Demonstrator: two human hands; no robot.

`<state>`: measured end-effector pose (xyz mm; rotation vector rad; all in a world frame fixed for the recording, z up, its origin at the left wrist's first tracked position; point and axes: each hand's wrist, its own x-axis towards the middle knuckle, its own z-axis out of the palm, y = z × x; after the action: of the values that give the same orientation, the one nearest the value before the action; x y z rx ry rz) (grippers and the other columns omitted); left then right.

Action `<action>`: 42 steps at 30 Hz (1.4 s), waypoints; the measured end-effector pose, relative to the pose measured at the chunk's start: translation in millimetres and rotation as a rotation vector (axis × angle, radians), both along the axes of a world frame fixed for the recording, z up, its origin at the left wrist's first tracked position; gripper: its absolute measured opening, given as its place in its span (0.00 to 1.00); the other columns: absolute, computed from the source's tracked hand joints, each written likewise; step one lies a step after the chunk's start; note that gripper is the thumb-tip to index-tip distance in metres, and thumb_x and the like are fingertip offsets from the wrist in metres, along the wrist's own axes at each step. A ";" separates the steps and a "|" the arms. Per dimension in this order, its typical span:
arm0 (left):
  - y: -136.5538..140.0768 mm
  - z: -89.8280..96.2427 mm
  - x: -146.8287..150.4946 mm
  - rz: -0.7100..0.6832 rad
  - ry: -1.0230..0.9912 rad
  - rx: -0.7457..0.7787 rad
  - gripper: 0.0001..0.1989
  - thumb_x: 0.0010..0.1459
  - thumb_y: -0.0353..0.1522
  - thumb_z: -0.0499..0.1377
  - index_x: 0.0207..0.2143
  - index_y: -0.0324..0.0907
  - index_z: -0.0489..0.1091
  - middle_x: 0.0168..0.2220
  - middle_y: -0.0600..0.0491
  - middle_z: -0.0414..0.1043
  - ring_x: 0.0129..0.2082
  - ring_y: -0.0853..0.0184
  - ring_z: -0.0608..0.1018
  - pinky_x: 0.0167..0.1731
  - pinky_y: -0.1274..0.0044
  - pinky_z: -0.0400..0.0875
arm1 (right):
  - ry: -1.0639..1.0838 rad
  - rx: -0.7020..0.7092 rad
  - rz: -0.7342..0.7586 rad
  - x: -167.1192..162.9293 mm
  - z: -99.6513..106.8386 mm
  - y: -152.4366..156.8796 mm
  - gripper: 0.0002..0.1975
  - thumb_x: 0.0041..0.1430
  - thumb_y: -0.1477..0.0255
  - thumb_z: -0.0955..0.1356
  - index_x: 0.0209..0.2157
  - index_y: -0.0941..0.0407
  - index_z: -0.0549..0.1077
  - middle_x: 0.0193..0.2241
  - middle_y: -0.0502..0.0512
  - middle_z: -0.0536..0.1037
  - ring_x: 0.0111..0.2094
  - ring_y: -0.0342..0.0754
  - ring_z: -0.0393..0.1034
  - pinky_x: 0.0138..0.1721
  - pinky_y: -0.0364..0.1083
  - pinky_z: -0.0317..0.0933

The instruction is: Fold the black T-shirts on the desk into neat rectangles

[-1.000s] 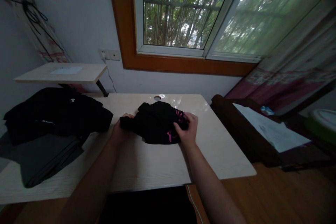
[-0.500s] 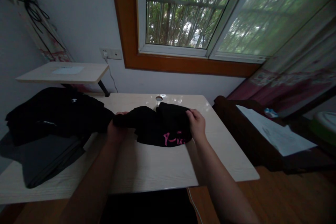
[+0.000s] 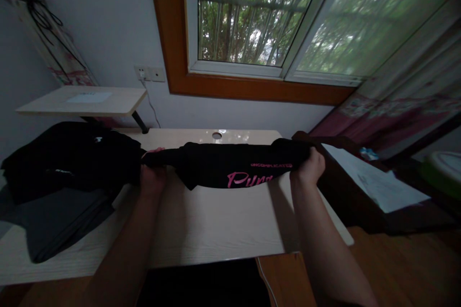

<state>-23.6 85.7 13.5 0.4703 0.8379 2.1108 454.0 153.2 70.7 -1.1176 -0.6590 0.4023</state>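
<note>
A black T-shirt (image 3: 216, 165) with pink lettering is stretched sideways between my two hands, over the light wood table. My left hand (image 3: 153, 180) is closed on its narrow left end, close to a heap of dark clothes. My right hand (image 3: 310, 167) grips the right end near the table's right edge, and part of the print is lost in the folds there. Left of my left hand lie black garments (image 3: 75, 158) with small white logos, on top of a grey folded garment (image 3: 65, 223).
The table (image 3: 223, 225) has a round cable hole (image 3: 216, 135) at the back. A raised shelf (image 3: 122, 98) with a paper stands at the back left. Right of the table is a dark brown piece of furniture (image 3: 345, 192) with white sheets (image 3: 374, 177). A window (image 3: 248, 19) is ahead.
My right hand has moved right, pulling the bunched T-shirt out wide, so more pink lettering shows. My left hand has shifted slightly left. The clothes heap stays in place.
</note>
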 end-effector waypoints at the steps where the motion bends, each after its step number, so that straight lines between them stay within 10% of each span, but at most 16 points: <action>1: -1.4 -0.4 -0.4 -0.018 -0.007 -0.015 0.05 0.56 0.36 0.60 0.34 0.45 0.71 0.33 0.56 0.77 0.38 0.67 0.80 0.46 0.72 0.73 | 0.014 -0.039 -0.069 -0.4 -6.9 -4.0 0.16 0.52 0.55 0.68 0.30 0.53 0.62 0.29 0.45 0.63 0.33 0.44 0.62 0.39 0.46 0.63; 9: -23.2 5.8 -5.7 -0.291 0.175 0.113 0.17 0.57 0.48 0.55 0.31 0.44 0.71 0.14 0.60 0.53 0.15 0.72 0.60 0.23 0.76 0.66 | -0.039 -0.261 -0.212 -1.8 -42.6 -42.5 0.18 0.48 0.65 0.68 0.41 0.52 0.62 0.33 0.46 0.62 0.35 0.47 0.62 0.43 0.50 0.63; 15: -35.3 18.4 -14.9 -1.080 0.409 -0.101 0.23 0.60 0.47 0.56 0.49 0.40 0.73 0.17 0.55 0.67 0.09 0.74 0.63 0.09 0.81 0.50 | -0.795 -0.308 -0.242 2.3 -28.9 -67.2 0.25 0.48 0.72 0.67 0.51 0.55 0.72 0.54 0.63 0.62 0.60 0.62 0.55 0.62 0.63 0.50; 18: -32.8 18.9 -20.9 -1.305 0.462 -0.181 0.27 0.61 0.50 0.56 0.54 0.43 0.71 0.24 0.50 0.76 0.11 0.69 0.71 0.09 0.81 0.55 | -1.030 -0.278 -0.030 4.3 -23.9 -66.3 0.25 0.49 0.73 0.67 0.52 0.53 0.74 0.57 0.63 0.64 0.62 0.62 0.53 0.64 0.66 0.46; 26: -16.5 28.5 -8.9 -0.536 0.590 -0.207 0.22 0.53 0.35 0.69 0.52 0.45 0.75 0.52 0.43 0.77 0.48 0.58 0.81 0.40 0.73 0.77 | -1.088 -0.507 0.242 8.3 -61.1 -47.0 0.30 0.47 0.69 0.72 0.55 0.52 0.73 0.52 0.62 0.72 0.52 0.61 0.64 0.59 0.65 0.56; 34: 13.0 36.9 29.7 -0.639 1.015 -0.180 0.21 0.42 0.32 0.74 0.42 0.48 0.80 0.49 0.46 0.80 0.53 0.51 0.77 0.55 0.66 0.68 | -0.921 -0.378 0.524 -31.4 -63.3 -50.4 0.35 0.44 0.76 0.68 0.58 0.50 0.72 0.52 0.56 0.78 0.53 0.58 0.70 0.61 0.62 0.60; 42: 14.3 20.0 21.6 -0.690 1.430 -0.196 0.17 0.39 0.44 0.75 0.32 0.50 0.80 0.24 0.53 0.78 0.19 0.60 0.76 0.25 0.74 0.67 | -0.669 -0.320 0.905 -93.2 -43.6 -84.7 0.27 0.53 0.72 0.71 0.56 0.49 0.76 0.53 0.53 0.80 0.56 0.56 0.74 0.62 0.60 0.62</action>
<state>-2.0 100.0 33.5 1.9038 1.3088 0.8046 360.8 68.5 27.0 -1.2093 -1.7558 0.9382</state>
